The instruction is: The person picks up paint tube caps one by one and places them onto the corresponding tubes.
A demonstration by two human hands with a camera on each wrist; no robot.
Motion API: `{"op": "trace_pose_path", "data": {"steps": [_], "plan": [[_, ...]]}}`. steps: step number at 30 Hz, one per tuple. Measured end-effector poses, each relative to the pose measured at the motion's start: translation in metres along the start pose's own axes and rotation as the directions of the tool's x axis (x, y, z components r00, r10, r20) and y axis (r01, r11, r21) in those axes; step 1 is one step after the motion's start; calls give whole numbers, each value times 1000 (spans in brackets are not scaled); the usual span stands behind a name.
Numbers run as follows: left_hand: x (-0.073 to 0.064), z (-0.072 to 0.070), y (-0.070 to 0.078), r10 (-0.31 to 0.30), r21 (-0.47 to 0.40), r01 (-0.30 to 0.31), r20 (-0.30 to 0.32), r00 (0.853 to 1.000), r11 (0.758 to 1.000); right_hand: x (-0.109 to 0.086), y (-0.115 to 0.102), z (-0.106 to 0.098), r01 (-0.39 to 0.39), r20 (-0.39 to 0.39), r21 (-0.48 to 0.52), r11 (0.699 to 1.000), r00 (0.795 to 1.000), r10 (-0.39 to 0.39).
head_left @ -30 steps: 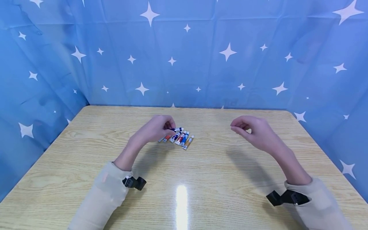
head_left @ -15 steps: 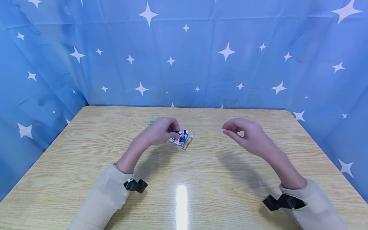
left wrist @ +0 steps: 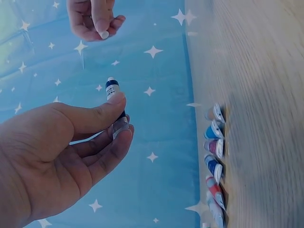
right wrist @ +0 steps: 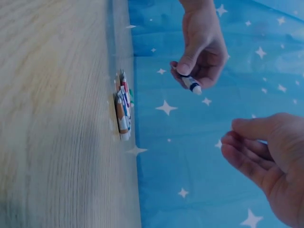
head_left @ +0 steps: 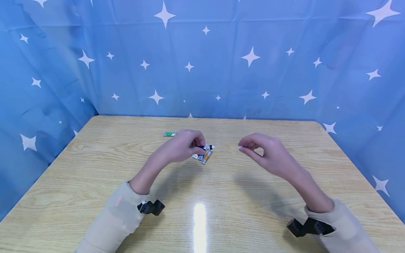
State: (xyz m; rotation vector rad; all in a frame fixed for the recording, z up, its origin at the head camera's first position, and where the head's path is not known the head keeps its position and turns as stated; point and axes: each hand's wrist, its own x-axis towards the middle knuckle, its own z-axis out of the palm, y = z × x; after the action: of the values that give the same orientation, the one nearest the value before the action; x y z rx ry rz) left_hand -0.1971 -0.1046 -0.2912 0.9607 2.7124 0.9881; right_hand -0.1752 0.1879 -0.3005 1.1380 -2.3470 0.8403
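My left hand (head_left: 180, 147) pinches a dark blue and white paint tube (left wrist: 112, 89) between thumb and fingers, its small white tip pointing toward the right hand. Across a short gap, my right hand (head_left: 267, 153) holds a small white cap (left wrist: 103, 34) between thumb and fingertips. Both hands are raised above the table. Below the left hand, several paint tubes lie side by side, among them an ochre tube (head_left: 206, 157), a red-orange one (left wrist: 214, 191) and a blue one (left wrist: 213, 129). The left hand partly hides this row in the head view.
A green tube (head_left: 169, 134) lies behind the left hand, apart from the row. The wooden table (head_left: 95, 165) reaches back to a blue star-patterned curtain (head_left: 202, 59). Black wrist cameras sit on both sleeves.
My left hand has moved to the right with the paint tube, uncovering the green tube. My right hand has come left and slightly lower, narrowing the gap between the hands.
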Motion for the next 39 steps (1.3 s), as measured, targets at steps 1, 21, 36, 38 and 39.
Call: {"op": "trace_pose_path", "data": {"steps": [1, 21, 36, 38, 39], "plan": [[0, 0, 1, 7, 3, -7, -2, 1000, 1000, 0, -1, 1, 5, 0, 3, 1000, 1000, -5], [-4, 6, 24, 71, -4, -71, 11, 997, 997, 2, -19, 12, 94, -45, 80, 992, 995, -90], [-5, 10, 32, 116, -29, -115, 20, 993, 993, 3, -22, 19, 115, -73, 112, 987, 992, -107], [-5, 11, 32, 127, -27, -127, 15, 992, 992, 3, -22, 20, 111, -70, 113, 987, 992, -103], [-5, 11, 33, 131, -26, -131, 13, 991, 991, 3, -22, 20, 110, -69, 115, 987, 992, -102]]}}
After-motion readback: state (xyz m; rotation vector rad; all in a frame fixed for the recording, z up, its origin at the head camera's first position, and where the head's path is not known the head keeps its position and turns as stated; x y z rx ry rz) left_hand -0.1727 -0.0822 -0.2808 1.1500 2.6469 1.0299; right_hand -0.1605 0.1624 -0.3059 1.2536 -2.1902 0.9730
